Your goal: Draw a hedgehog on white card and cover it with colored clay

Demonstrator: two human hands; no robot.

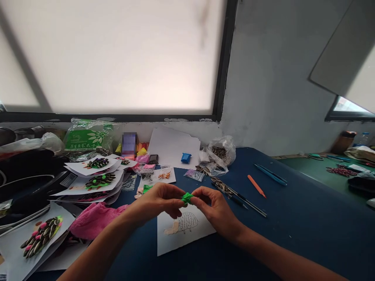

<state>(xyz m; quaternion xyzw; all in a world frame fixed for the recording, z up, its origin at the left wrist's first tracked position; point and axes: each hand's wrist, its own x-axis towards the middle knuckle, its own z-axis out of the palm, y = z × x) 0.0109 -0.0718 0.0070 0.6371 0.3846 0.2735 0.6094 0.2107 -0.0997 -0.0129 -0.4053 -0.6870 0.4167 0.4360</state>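
Observation:
Between my two hands is a small lump of bright green modelling clay (187,198). My left hand (159,201) pinches it from the left with thumb and fingers. From the other side my right hand (215,212) grips it the same way. Below them on the table lies a white sheet of paper (172,248) with a line drawing of a hedgehog (187,221). Its head end is covered in pale peach clay (171,228). Just behind my left hand sits another bit of green clay (147,188), partly hidden.
Sheets with sunflower-seed hedgehogs (101,180) are stacked at left beside a pink cloth (96,220). A bag of seeds (221,152), loose seeds (221,185), a blue clay packet (186,157), tweezers (247,201), an orange pen (257,186) and a blue tool (271,174) lie behind and right.

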